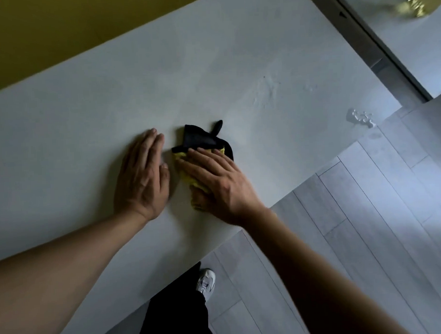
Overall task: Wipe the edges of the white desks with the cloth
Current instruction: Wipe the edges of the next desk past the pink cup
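A yellow cloth with a black side and a black loop [200, 140] lies bunched on the white desk [91, 117], a short way in from its near edge. My right hand [215, 182] presses flat on the cloth with fingers straight and spread, hiding its lower half. My left hand [141, 175] rests flat on the bare desktop just left of the cloth, fingers together, apart from it.
A second white desk [411, 47] stands at the top right across a narrow dark gap. A small white smear or spill [358, 116] sits near the first desk's right corner. Grey plank floor [368, 223] lies to the right, a yellow wall [44, 30] behind. My leg and white shoe [206, 281] are below the desk edge.
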Tool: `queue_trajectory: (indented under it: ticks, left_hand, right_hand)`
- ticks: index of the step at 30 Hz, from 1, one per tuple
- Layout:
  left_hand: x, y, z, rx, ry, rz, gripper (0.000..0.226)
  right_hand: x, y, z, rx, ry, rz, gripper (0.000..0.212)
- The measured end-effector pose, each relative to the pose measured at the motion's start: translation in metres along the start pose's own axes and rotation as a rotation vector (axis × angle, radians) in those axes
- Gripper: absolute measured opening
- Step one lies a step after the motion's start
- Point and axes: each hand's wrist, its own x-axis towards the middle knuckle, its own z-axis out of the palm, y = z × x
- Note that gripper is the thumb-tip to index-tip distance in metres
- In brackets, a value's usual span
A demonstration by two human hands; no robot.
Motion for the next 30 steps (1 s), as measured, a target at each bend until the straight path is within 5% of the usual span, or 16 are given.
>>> queue_trajectory:
  ticks: [3, 8, 12, 19, 23, 30]
  left_hand:
    - [0.001, 0.000, 0.000, 0.005, -0.016, 0.000, 0.059]
    - [0.002, 0.001, -0.001, 0.003, -0.029, -0.014, 0.061]
    - [0.001, 0.002, -0.001, 0.012, -0.031, -0.011, 0.061]
    - [0.003, 0.002, -0.002, -0.012, -0.026, -0.012, 0.061]
    - [0.003, 0.003, -0.002, -0.020, -0.050, -0.025, 0.060]
    - [0.004, 0.004, -0.006, -0.020, -0.096, -0.028, 0.060]
  right_hand:
    - [0.015, 0.048, -0.017, 0.013, 0.116, 0.037, 0.057]
    - [0.042, 0.145, -0.062, -0.068, 0.335, 0.426, 0.051]
    - [0.059, 0.134, -0.055, -0.048, 0.371, 0.649, 0.057]
    - [0.074, 0.010, 0.008, 0.034, 0.188, 0.134, 0.059]
    - [0.073, 0.037, -0.001, -0.015, 0.058, -0.038, 0.060]
    - [0.094, 0.176, -0.058, -0.152, 0.265, 0.247, 0.052]
